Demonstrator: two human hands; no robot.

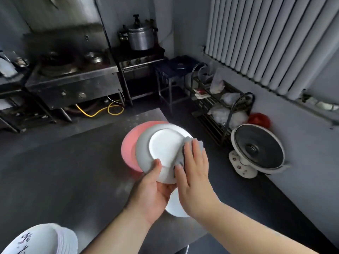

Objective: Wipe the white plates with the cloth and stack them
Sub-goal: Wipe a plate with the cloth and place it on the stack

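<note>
A white plate (161, 149) is held tilted above the steel table, its underside facing me. My left hand (152, 187) grips its near rim, thumb on the underside. My right hand (194, 167) lies flat on the plate's right side and presses a grey cloth (200, 143), whose edge shows past the fingertips. A second white plate (176, 206) lies on the table below my hands, mostly hidden by them. Behind the held plate sits a pink plate (128, 147).
The grey steel table (64, 171) spreads left and toward me; its right edge drops to the floor. A stack of white printed items (45, 239) sits at the near left. A floor fan (256, 149) and wire rack (220, 107) stand right. Stoves line the back.
</note>
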